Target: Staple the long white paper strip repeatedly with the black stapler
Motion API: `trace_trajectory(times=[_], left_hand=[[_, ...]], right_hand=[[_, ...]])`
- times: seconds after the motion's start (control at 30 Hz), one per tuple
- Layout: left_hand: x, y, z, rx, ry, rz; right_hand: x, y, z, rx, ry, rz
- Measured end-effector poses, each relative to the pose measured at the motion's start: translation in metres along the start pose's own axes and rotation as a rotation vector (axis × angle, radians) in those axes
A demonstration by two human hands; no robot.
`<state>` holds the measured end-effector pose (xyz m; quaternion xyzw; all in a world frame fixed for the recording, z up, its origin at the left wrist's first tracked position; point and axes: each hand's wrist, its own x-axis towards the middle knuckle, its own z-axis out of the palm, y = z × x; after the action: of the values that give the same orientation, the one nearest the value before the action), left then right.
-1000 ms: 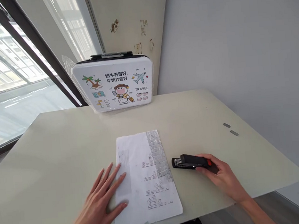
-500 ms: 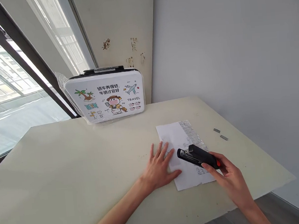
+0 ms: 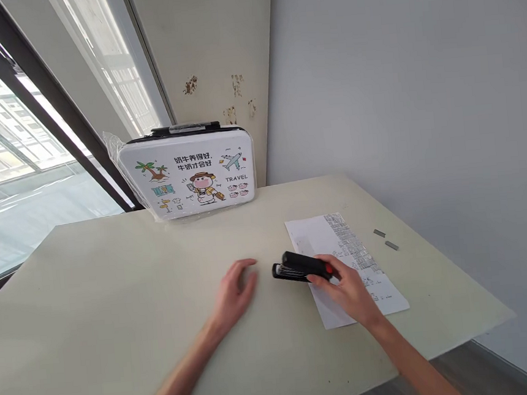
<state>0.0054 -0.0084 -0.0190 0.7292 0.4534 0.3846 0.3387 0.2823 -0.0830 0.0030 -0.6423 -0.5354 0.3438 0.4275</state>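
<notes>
A black stapler [image 3: 302, 265] with a red mark at its rear end is held in my right hand [image 3: 345, 285], over the left part of the papers. Its front points left and its jaws are apart. My left hand [image 3: 235, 291] is just left of the stapler, fingers curved and thumb apart, with nothing in it. White sheets of paper [image 3: 322, 235] lie on the table, printed with text and grey blocks along the right side. My right hand and the stapler cover part of them.
A white cartoon case [image 3: 198, 185] in clear plastic stands at the back of the table [image 3: 115, 296]. Two small grey staple strips [image 3: 379, 233] [image 3: 391, 245] lie right of the papers. A grey wall rises at the right, a window at the left.
My left hand has lifted off the papers and moved left, its fingers now curved. My right hand has carried the stapler left. The papers have shifted slightly right.
</notes>
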Motion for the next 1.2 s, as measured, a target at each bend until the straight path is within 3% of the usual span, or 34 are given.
trace_trajectory(times=[0.17,0.33,0.5,0.7,0.87,1.03,1.2], left_hand=[[-0.006,-0.022,-0.06,-0.018,0.193,-0.152],[-0.01,-0.027,-0.074,-0.055,0.254,-0.222],[-0.01,-0.027,-0.071,-0.064,0.276,-0.258],[-0.011,-0.026,-0.068,-0.046,0.321,-0.281],[-0.012,-0.025,-0.074,-0.031,0.462,-0.309],[-0.01,-0.032,-0.087,-0.292,0.604,-0.421],[-0.005,-0.032,-0.085,-0.501,0.548,-0.379]], right_hand=[[0.032,-0.017,0.063,0.094,-0.205,-0.125],[0.041,-0.022,0.096,0.091,-0.242,-0.161],[0.041,-0.017,0.094,0.086,-0.257,-0.159],[0.041,-0.012,0.098,0.102,-0.179,-0.111],[0.041,-0.011,0.104,0.075,-0.146,-0.098],[0.04,-0.014,0.1,0.038,-0.168,-0.132],[0.036,-0.014,0.101,-0.045,-0.208,-0.271]])
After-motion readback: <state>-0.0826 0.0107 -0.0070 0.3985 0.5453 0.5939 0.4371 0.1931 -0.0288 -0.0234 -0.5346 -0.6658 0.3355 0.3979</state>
